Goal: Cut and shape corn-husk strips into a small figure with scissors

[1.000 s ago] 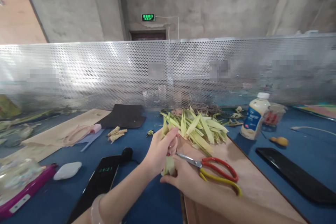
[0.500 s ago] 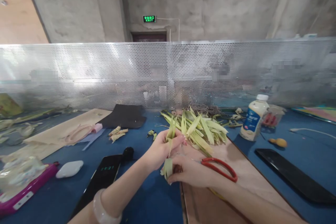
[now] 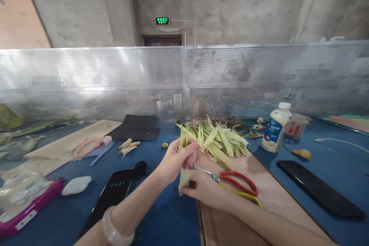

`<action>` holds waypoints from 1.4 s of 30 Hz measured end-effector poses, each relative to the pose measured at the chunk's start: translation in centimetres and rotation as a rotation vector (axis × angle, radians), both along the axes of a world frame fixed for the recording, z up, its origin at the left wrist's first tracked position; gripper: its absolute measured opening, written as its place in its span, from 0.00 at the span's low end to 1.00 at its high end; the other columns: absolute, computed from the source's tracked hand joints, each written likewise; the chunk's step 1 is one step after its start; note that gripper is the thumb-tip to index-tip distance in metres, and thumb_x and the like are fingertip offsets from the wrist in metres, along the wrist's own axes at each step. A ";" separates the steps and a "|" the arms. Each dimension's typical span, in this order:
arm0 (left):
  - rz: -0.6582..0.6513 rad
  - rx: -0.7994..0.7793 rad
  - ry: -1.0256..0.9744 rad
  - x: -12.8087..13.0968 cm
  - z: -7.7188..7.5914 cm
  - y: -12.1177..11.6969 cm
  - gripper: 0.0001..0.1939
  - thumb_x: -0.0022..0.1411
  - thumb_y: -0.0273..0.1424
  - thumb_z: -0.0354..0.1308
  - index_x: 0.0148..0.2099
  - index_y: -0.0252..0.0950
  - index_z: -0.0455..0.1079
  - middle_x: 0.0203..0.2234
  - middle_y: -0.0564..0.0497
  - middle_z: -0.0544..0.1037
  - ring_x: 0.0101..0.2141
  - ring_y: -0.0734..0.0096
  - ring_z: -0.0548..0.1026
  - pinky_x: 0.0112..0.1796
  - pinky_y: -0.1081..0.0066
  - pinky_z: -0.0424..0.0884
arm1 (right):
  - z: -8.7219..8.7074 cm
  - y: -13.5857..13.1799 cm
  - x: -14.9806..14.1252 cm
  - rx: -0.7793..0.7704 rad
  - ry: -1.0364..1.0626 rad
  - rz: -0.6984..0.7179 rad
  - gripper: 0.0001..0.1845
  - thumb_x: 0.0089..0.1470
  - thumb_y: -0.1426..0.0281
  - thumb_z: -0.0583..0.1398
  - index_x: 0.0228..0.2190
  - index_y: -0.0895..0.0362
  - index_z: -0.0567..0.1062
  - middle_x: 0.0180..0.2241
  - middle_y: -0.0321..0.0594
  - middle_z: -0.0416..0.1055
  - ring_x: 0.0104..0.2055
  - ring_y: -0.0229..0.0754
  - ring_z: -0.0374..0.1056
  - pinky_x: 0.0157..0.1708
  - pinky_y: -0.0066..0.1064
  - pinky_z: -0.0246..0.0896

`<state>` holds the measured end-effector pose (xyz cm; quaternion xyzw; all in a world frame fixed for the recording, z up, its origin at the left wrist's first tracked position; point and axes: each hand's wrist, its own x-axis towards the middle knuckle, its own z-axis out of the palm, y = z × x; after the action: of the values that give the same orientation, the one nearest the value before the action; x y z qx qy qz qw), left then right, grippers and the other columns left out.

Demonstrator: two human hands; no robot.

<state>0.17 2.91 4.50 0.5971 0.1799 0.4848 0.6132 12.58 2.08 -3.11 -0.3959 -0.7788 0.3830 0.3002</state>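
Observation:
A pale green strip of leaf, like corn husk (image 3: 183, 178), runs between my two hands near the left edge of a brown board (image 3: 276, 184). My left hand (image 3: 179, 157) is closed around its upper part, with pointed ends sticking up above the fingers. Lower down, my right hand (image 3: 201, 188) pinches the strip's broad lower end between thumb and fingers. Scissors (image 3: 239, 180) with one red and one yellow handle lie on the board just beyond my right hand. Behind both hands spreads a heap of similar pale green strips (image 3: 221, 142).
Left of my arms lie a phone (image 3: 112, 192), a white case (image 3: 76, 185) and a purple object (image 3: 31, 203). Rightward stand a milk bottle (image 3: 276, 128) and a black slab-like object (image 3: 319, 188). A perforated metal screen (image 3: 129, 84) closes the table's back.
My right hand has shifted slightly up and closer to my left hand, and the strip's lower end hangs straighter. More of the scissors, including the blade and yellow handle, shows.

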 end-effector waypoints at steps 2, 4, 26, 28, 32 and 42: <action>0.042 -0.025 -0.007 0.1 0.0 0.3 0.07 0.59 0.33 0.56 0.36 0.34 0.66 0.17 0.58 0.65 0.19 0.80 0.64 0.23 0.76 0.60 | 0.2 0.1 0.1 -0.031 0.012 -0.038 0.06 0.46 0.68 0.61 0.25 0.59 0.75 0.24 0.34 0.71 0.27 0.35 0.64 0.28 0.25 0.56; 0.057 -0.068 0.003 0.2 -0.2 0.7 0.10 0.59 0.33 0.56 0.42 0.33 0.66 0.22 0.54 0.70 0.24 0.77 0.68 0.29 0.74 0.65 | 0.6 0.2 0.3 -0.076 0.022 -0.063 0.09 0.48 0.66 0.60 0.26 0.60 0.75 0.22 0.35 0.71 0.24 0.33 0.64 0.25 0.24 0.57; -0.014 -0.066 0.042 -0.1 -1.9 1.6 0.12 0.59 0.38 0.55 0.38 0.34 0.66 0.14 0.62 0.57 0.13 0.86 0.51 0.16 0.78 0.47 | -0.8 0.5 0.1 0.204 -0.165 -0.047 0.11 0.46 0.65 0.64 0.21 0.59 0.71 0.27 0.34 0.65 0.30 0.34 0.58 0.29 0.26 0.51; -0.023 -0.048 0.043 -0.2 -1.7 1.5 0.13 0.60 0.40 0.53 0.37 0.33 0.66 0.14 0.62 0.58 0.13 0.86 0.52 0.16 0.78 0.48 | -1.1 0.5 0.1 0.220 -0.178 -0.076 0.12 0.46 0.66 0.64 0.20 0.59 0.69 0.27 0.34 0.63 0.29 0.34 0.58 0.30 0.26 0.50; -0.073 -0.007 0.022 -0.3 -1.3 1.3 0.13 0.61 0.40 0.52 0.36 0.33 0.67 0.14 0.60 0.61 0.13 0.85 0.55 0.16 0.78 0.50 | -1.2 0.2 0.0 0.246 -0.175 -0.146 0.13 0.47 0.69 0.63 0.18 0.59 0.66 0.26 0.34 0.61 0.30 0.36 0.56 0.32 0.28 0.49; -0.058 -0.026 0.148 0.2 -2.3 1.4 0.13 0.57 0.38 0.57 0.37 0.33 0.68 0.17 0.56 0.68 0.18 0.77 0.66 0.21 0.76 0.63 | -1.0 0.2 0.3 0.141 -0.138 -0.228 0.11 0.46 0.67 0.63 0.19 0.59 0.70 0.22 0.36 0.65 0.28 0.38 0.59 0.29 0.29 0.51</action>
<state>0.41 4.30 2.19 0.6285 0.2135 0.4189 0.6197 12.93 2.26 -4.10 -0.4848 -0.7726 0.2629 0.3146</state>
